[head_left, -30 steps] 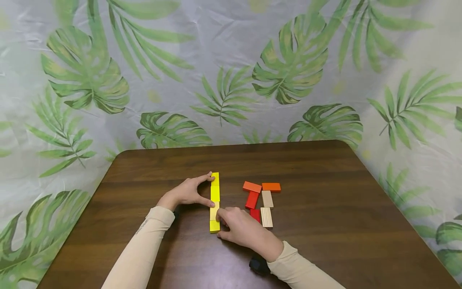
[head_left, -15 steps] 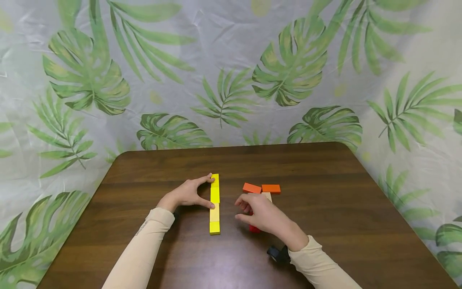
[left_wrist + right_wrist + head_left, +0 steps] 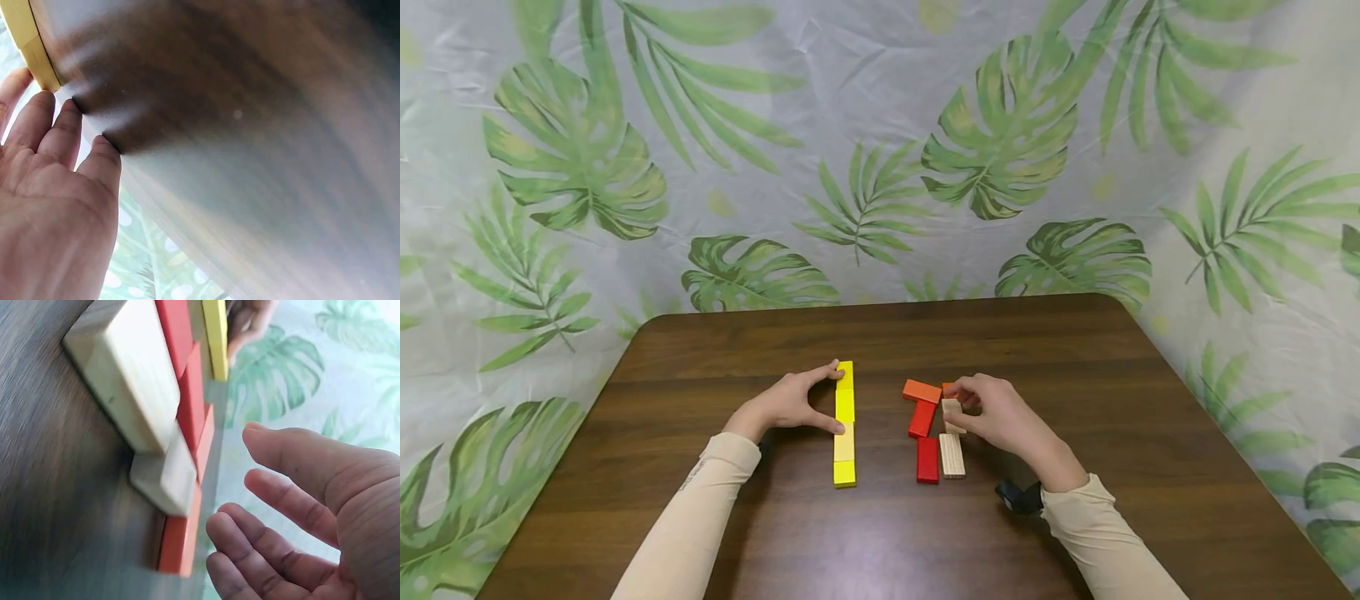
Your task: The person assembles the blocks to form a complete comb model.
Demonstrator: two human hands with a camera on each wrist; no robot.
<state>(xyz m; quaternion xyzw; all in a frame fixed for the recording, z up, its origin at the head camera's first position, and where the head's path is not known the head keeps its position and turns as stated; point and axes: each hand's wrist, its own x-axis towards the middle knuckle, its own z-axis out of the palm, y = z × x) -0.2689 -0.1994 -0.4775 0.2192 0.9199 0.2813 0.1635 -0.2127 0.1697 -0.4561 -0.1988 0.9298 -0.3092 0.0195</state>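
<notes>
At the left side of the yellow row (image 3: 846, 410), on the table (image 3: 865, 533): left hand (image 3: 786, 398).
Fingers spread, thumb and fingertip touching the row. Right hand (image 3: 1006, 417): thumb and fingers parted, holding nothing, right of the row, near two wood blocks (image 3: 952, 458). Two red blocks (image 3: 927, 461): right of the row, nearer it. Two orange blocks (image 3: 922, 391): right of its far half.

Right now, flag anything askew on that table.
The upper red block and left orange block sit slanted in different directions, which stands out beside the nearly straight yellow row. I see no spill or damage.
</notes>
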